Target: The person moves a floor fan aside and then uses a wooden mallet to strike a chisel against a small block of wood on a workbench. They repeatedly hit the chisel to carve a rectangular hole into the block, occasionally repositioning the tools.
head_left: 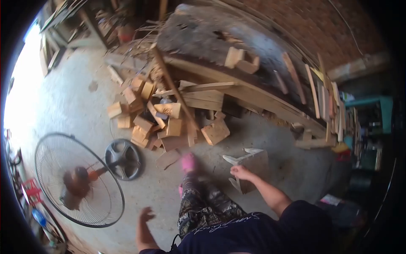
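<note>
A pale stool [256,165] is tipped over to my right, its short splayed legs pointing mostly left. My right hand [240,172] is closed at its near edge, between the legs; the fingers are small and partly hidden. My left hand [146,214] hangs low on the left with loosely curled fingers, a little blurred, holding nothing. Nearest to it is the wire guard of a large standing fan [80,180].
Ahead lies a heap of wooden blocks [173,127] with a leaning stick [175,91]. Behind it stands a long, low wooden bench [253,84] with offcuts on top. The fan's round base [122,159] rests on the concrete floor. Upright boards [334,110] lean at the right.
</note>
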Tool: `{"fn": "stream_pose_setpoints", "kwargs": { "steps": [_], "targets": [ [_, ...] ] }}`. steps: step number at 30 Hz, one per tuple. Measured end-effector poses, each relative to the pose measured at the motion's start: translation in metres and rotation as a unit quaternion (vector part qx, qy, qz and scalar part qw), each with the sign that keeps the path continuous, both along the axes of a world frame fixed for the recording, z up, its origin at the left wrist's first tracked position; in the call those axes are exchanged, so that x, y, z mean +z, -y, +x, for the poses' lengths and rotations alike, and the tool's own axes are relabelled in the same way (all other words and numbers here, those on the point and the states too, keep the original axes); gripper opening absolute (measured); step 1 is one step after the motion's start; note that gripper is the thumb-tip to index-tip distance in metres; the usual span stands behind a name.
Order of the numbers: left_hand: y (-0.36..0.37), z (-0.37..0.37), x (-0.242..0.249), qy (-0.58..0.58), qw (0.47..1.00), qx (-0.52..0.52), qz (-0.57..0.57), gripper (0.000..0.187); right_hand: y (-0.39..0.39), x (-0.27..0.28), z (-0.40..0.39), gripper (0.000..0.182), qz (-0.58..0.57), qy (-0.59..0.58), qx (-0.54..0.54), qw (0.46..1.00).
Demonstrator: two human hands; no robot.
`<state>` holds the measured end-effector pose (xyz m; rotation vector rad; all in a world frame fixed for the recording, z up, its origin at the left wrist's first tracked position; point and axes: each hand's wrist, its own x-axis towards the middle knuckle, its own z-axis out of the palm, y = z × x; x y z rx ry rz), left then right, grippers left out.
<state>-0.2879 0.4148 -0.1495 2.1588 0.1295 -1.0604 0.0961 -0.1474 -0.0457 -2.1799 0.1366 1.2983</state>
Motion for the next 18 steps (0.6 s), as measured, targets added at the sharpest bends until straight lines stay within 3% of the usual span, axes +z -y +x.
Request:
{"fn": "stream_pose_setpoints", "kwargs": {
  "steps": [1, 2, 3, 4, 6, 7, 8, 9, 11, 13, 14, 16, 18],
  "targets": [
    [0.028, 0.005, -0.002, -0.052, 0.981, 0.136, -0.127, 0.071, 0.004, 0.016, 0.015, 0.029, 0.008, 0.071, 0.006, 0.997],
    [0.056, 0.028, 0.002, -0.011, 0.958, 0.175, -0.227, 0.061, 0.010, 0.032, 0.034, 0.029, 0.014, 0.142, 0.014, 0.990],
    [0.082, 0.069, 0.021, -0.010, 0.960, 0.162, -0.228, 0.061, 0.017, 0.052, 0.055, 0.027, -0.004, 0.156, -0.002, 0.988],
    [0.116, 0.132, 0.051, -0.319, 0.799, 0.489, -0.143, 0.050, 0.022, 0.072, 0.081, 0.025, -0.020, 0.170, -0.013, 0.985],
    [0.125, 0.173, -0.007, -0.086, 0.909, 0.335, -0.233, 0.042, 0.040, 0.094, 0.129, 0.020, -0.039, 0.257, -0.027, 0.965],
    [0.138, 0.235, 0.035, -0.175, 0.862, 0.419, -0.224, 0.033, 0.048, 0.110, 0.155, 0.019, -0.052, 0.300, -0.044, 0.952],
    [0.159, 0.287, 0.068, -0.075, 0.912, 0.388, -0.115, 0.034, 0.056, 0.129, 0.183, 0.019, -0.067, 0.343, -0.060, 0.935],
    [0.169, 0.334, 0.093, 0.023, 0.957, 0.288, -0.034, 0.038, 0.068, 0.143, 0.207, 0.019, -0.078, 0.379, -0.084, 0.918],
    [0.202, 0.409, 0.119, 0.178, 0.958, 0.221, -0.031, 0.035, 0.100, 0.160, 0.255, 0.023, -0.116, 0.456, -0.108, 0.875],
    [0.250, 0.487, 0.172, 0.215, 0.947, 0.216, -0.101, 0.028, 0.132, 0.177, 0.296, 0.029, -0.176, 0.512, -0.105, 0.834],
    [0.274, 0.521, 0.170, 0.306, 0.937, 0.132, -0.100, 0.019, 0.144, 0.191, 0.314, 0.032, -0.210, 0.528, -0.100, 0.817],
    [0.334, 0.587, 0.227, 0.371, 0.910, 0.094, -0.157, 0.012, 0.179, 0.192, 0.349, 0.042, -0.271, 0.544, -0.083, 0.790],
    [0.397, 0.644, 0.233, 0.423, 0.895, 0.042, -0.136, 0.016, 0.207, 0.186, 0.381, 0.054, -0.292, 0.538, -0.104, 0.784]
  ]
}}
